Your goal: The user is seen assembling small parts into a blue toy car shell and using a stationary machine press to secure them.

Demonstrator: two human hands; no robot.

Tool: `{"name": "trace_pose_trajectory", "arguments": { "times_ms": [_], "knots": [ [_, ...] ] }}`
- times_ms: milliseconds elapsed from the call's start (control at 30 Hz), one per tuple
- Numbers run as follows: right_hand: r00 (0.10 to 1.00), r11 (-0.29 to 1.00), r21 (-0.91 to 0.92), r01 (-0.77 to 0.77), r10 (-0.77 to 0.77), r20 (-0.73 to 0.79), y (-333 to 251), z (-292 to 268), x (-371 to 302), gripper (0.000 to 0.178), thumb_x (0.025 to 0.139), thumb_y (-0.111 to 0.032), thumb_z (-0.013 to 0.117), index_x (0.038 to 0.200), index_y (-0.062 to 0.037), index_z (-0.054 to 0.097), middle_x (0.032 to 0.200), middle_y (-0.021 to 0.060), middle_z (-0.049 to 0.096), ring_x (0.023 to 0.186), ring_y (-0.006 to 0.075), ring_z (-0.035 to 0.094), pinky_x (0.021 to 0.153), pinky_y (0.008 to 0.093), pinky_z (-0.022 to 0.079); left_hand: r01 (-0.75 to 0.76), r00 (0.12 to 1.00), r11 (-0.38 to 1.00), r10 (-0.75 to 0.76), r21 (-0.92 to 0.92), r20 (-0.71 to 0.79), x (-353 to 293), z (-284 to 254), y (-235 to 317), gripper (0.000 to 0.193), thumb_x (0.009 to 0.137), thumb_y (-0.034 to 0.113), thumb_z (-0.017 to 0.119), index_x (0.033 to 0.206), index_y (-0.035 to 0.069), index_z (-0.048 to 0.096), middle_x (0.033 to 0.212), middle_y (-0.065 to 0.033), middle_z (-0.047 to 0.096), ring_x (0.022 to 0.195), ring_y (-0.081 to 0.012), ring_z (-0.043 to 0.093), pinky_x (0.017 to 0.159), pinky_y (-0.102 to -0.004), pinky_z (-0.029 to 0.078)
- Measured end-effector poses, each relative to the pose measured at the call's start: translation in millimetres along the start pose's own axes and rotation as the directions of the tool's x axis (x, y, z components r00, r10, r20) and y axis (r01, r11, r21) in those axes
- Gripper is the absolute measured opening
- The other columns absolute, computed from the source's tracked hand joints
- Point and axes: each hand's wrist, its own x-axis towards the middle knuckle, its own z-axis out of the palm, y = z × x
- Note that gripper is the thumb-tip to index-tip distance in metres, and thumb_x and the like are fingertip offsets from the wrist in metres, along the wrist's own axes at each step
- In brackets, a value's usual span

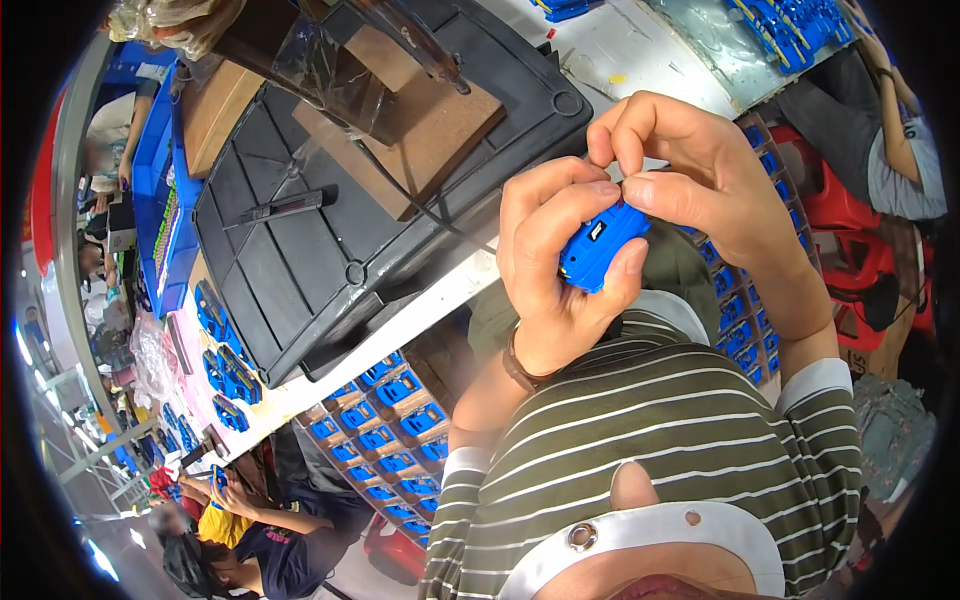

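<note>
A rounded blue plastic housing [592, 250] with a small black slot in its face lies in my left hand [545, 255], its fingers and thumb wrapped round the sides. My right hand [690, 185] meets it at the upper end, where thumb and forefinger are pinched together against the housing. Whatever sits between those right fingertips is too small and covered to make out. Both hands are held in front of my striped shirt, just off the edge of the white table [440, 300].
A large black plastic lid or tray [300, 270] covers much of the table, with a brown board [440, 150] on it. Divided cartons of blue parts [390, 430] stand below. More blue pieces [790, 30] lie at the far right. Other people work nearby, near red stools [850, 260].
</note>
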Motion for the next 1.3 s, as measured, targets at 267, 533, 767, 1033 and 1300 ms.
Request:
{"name": "trace_pose_trajectory", "arguments": {
  "times_ms": [267, 533, 767, 1033, 1300],
  "knots": [
    [1.0, 1.0, 0.005, -0.015, 0.015, 0.027, -2.6, 0.6, 1.8, 0.013, 0.073, -0.014, 0.059, 0.077, -0.006, 0.049, 0.095, 0.0064, 0.05, 0.089, 0.0123, 0.048, 0.081, 0.0259, 0.039, -0.015, 1.0, 1.0, 0.015, -0.006, -0.006, -2.2, 1.1, -1.5, 0.039, 0.07, 0.015, 0.073, 0.103, 0.005, 0.055, 0.096, -0.016, 0.058, 0.084, -0.0267, 0.056, 0.072, -0.0342, 0.046],
    [0.999, 0.999, -0.041, 0.034, -0.033, 0.02, 7.4, 1.4, 2.7, 0.012, 0.079, -0.013, 0.061, 0.077, -0.0049, 0.052, 0.082, -0.001, 0.054, 0.081, 0.0056, 0.048, 0.071, 0.0225, 0.042, -0.016, 1.0, 0.999, 0.016, -0.03, 0.001, -6.4, -0.3, -6.0, 0.041, 0.069, 0.014, 0.073, 0.104, 0.004, 0.054, 0.096, -0.0169, 0.058, 0.084, -0.0259, 0.055, 0.072, -0.0338, 0.046],
    [0.997, 0.997, 0.035, 0.076, -0.075, -0.029, 6.6, 11.3, -5.5, 0.01, 0.085, -0.013, 0.046, 0.083, -0.0036, 0.05, 0.097, 0.0074, 0.052, 0.088, 0.0111, 0.046, 0.077, 0.0246, 0.038, 0.052, 0.998, 0.986, -0.055, -0.159, -0.012, -1.9, -7.0, 2.6, 0.035, 0.075, 0.016, 0.071, 0.103, 0.002, 0.055, 0.102, -0.0183, 0.055, 0.09, -0.0246, 0.054, 0.075, -0.0333, 0.046],
    [0.832, 0.664, -0.544, 0.513, -0.54, 0.125, 49.8, 19.1, -25.4, 0.081, 0.06, -0.036, 0.083, 0.125, -0.0066, 0.044, 0.13, 0.0209, 0.039, 0.111, 0.0331, 0.05, 0.089, 0.038, 0.044, 0.184, 0.98, 0.977, -0.191, -0.107, -0.058, 1.8, -12.9, 8.8, 0.021, 0.092, 0.019, 0.052, 0.104, 0.003, 0.047, 0.101, -0.0175, 0.054, 0.087, -0.0194, 0.053, 0.079, -0.0315, 0.045],
    [0.702, 0.511, -0.645, 0.568, -0.71, 0.055, 80.3, 40.4, -30.3, 0.064, 0.062, -0.01, 0.078, 0.12, -0.0087, 0.05, 0.126, 0.0263, 0.041, 0.105, 0.0356, 0.055, 0.079, 0.0354, 0.053, 0.559, 0.796, 0.82, -0.572, -0.12, -0.199, 21.6, -7.1, 27.6, 0.035, 0.099, 0.035, 0.034, 0.106, 0.003, 0.046, 0.091, -0.012, 0.057, 0.077, -0.0169, 0.06, 0.068, -0.0257, 0.049]
  ]
}}
